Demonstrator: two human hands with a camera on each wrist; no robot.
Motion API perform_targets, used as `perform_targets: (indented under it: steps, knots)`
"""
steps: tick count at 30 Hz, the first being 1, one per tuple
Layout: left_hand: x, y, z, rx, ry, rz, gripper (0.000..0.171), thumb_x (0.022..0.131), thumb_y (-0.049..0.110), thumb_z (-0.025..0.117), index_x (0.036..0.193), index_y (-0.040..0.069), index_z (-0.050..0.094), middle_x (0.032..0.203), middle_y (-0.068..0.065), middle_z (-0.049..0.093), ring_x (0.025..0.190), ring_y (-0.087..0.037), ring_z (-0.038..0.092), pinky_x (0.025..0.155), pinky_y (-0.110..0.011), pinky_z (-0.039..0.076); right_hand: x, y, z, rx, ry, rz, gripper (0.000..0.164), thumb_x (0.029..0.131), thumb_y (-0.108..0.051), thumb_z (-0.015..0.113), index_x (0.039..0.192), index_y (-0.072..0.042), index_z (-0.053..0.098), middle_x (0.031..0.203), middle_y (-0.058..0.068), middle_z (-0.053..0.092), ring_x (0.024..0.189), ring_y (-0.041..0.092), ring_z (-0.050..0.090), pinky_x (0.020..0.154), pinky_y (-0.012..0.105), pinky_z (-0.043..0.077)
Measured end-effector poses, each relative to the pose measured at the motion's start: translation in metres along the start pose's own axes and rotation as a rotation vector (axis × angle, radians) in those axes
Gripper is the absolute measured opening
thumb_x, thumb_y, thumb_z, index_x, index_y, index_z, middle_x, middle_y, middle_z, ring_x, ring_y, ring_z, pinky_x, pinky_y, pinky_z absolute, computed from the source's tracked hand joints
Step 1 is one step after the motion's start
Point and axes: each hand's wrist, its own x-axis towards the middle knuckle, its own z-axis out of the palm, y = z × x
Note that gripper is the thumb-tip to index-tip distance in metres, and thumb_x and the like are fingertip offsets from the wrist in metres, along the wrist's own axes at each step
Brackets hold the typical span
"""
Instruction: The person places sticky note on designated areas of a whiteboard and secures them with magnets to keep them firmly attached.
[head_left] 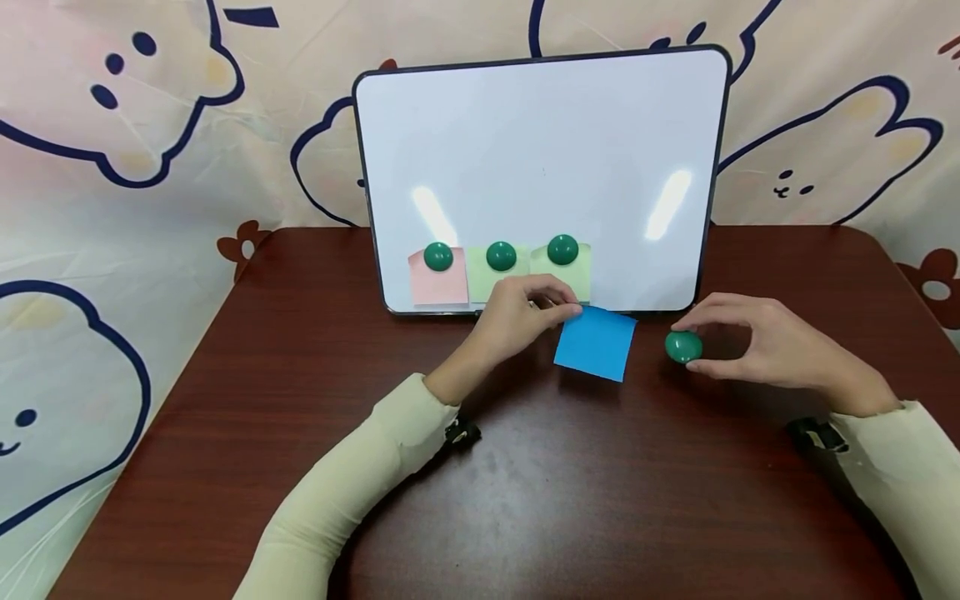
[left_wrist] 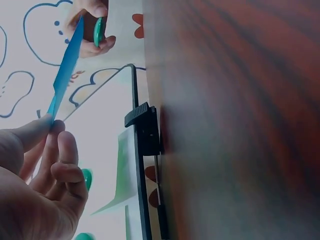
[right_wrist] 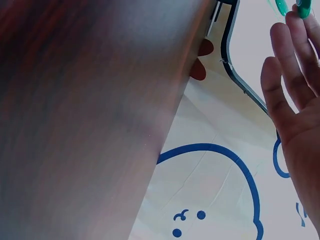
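My left hand point(head_left: 517, 321) pinches a blue sticky note point(head_left: 596, 343) by its upper left corner, just in front of the whiteboard's lower edge. In the left wrist view the note point(left_wrist: 67, 65) shows nearly edge-on between thumb and fingertips. To the right, my right hand point(head_left: 772, 346) holds a round green magnet point(head_left: 683, 347) between thumb and fingers, above the table. Behind the hands stands the whiteboard point(head_left: 540, 150). Along its bottom hang a pink note point(head_left: 440, 287) and two pale green notes point(head_left: 491, 287), each under a green magnet point(head_left: 501, 256); my left hand partly covers the green notes.
The whiteboard leans upright at the back of a dark brown wooden table point(head_left: 525, 500). A black clip point(left_wrist: 145, 127) sits at the board's lower edge. Behind hangs a pale cloth point(head_left: 187, 208) with cartoon drawings. Both sleeves carry dark straps near the wrists.
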Motion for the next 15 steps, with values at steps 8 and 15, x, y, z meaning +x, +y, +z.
perform_targets:
  steps: [8, 15]
  knots:
    - [0.011, -0.001, 0.004, -0.033, 0.048, -0.046, 0.013, 0.088, 0.023, 0.076, 0.097, 0.013, 0.076, 0.086, -0.003, 0.074, 0.062, -0.018, 0.065, 0.061, -0.025, 0.053, -0.001, -0.002, -0.003, -0.006, 0.044, 0.012, 0.058, 0.064, -0.009, 0.094, 0.113, -0.032, 0.072, 0.107, -0.021, 0.065, 0.091, 0.002, 0.060, 0.084, 0.005, 0.045]
    - [0.016, 0.000, 0.005, -0.043, 0.078, -0.075, 0.014, 0.088, 0.023, 0.077, 0.097, 0.013, 0.077, 0.086, -0.004, 0.075, 0.058, -0.027, 0.066, 0.057, -0.026, 0.050, -0.001, -0.001, -0.003, -0.025, 0.057, 0.027, 0.057, 0.064, -0.011, 0.094, 0.113, -0.032, 0.073, 0.106, -0.020, 0.064, 0.089, 0.002, 0.059, 0.080, 0.008, 0.048]
